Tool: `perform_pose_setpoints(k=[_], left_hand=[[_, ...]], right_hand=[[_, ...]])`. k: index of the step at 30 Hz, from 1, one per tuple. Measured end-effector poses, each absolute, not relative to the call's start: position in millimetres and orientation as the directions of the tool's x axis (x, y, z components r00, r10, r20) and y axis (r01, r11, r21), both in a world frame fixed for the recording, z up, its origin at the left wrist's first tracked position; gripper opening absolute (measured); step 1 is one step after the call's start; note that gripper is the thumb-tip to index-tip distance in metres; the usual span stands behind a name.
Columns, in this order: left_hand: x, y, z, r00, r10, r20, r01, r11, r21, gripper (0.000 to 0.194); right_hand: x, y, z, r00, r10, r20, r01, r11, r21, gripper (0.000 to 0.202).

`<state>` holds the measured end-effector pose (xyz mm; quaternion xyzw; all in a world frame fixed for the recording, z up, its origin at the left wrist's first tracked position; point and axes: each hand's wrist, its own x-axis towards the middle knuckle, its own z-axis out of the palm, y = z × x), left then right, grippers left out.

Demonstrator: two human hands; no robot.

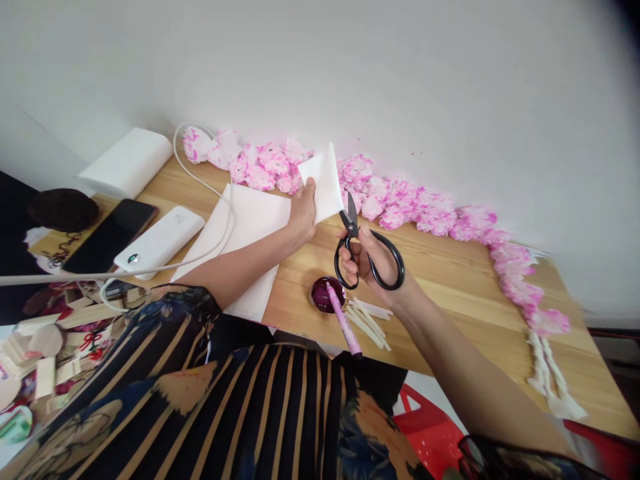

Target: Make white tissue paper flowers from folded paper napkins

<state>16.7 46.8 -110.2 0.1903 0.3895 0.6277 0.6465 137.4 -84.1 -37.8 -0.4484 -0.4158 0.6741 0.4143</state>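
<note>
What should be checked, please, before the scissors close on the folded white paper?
1. Left hand grips the folded white paper: ok.
2. Right hand has fingers through the scissors loops: ok.
3. Blades open at the paper's lower edge: cannot tell, blades look nearly closed.
4. Left fingers away from the blades: ok, though close by.
5. Pink marker and white sticks lie away from the cut: ok.

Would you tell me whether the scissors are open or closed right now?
Nearly closed: the scissors' blades lie together at the folded white paper's edge.
</note>
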Motion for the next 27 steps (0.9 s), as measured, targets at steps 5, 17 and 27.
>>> perform_pose_setpoints(k=[5,17,27], left_hand=[[17.5,47.9,-112.7,-0.147,0.964,-0.222,-0.613,0.087,0.785,0.033],[19.5,44.9,-107.0,-0.179,0.957,-0.228,-0.625,0.068,0.777,0.026],[20.0,48.1,-113.3,-0.161,0.960,-0.229,-0.629,0.079,0.773,0.029]], right_hand=[[135.4,-84.4,-38.4,-0.214,0.942,-0.259,-0.178,-0.298,-0.938,0.060],[129.7,-85.8,-41.2,-0.170,0.939,-0.299,-0.261,-0.335,-0.905,0.062],[132.0,-87.5,-43.2,-0.156,0.912,-0.379,-0.331,-0.410,-0.850,0.059]])
